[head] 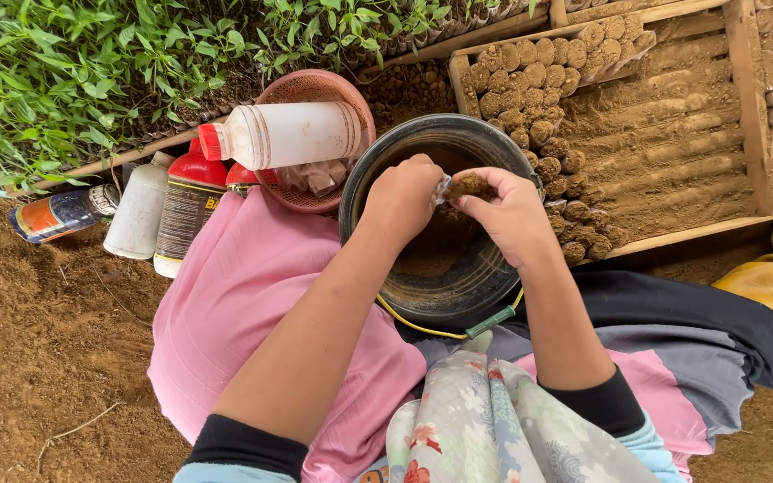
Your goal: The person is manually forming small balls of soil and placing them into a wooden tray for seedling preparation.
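Bare reddish-brown soil (38, 358) covers the ground, crumbly and dry, with open room at the lower left. Along the top, a bed of green leafy seedlings (73, 63) runs behind a wooden rail. At the upper right a shallow wooden tray (744, 107) holds rows of small soil-filled tubes (539, 80) along its left side; the rest of its floor is ridged earth with free space. A pink cloth (243, 286) drapes over the person's lap. Against it sits a round black bucket (485, 295), its rim worn, holding loose soil, just beside the tray's near corner. A pink woven plastic basket (315, 89) touches the bucket's left rim, and a white bottle with a red cap (284, 134) lies across it. More bottles (140, 210) crowd the ground to its left. Over the bucket, the left hand (402, 199) is closed around a small clear bag of soil (467, 186), and the right hand (512, 215) pinches the same bag from the other side.
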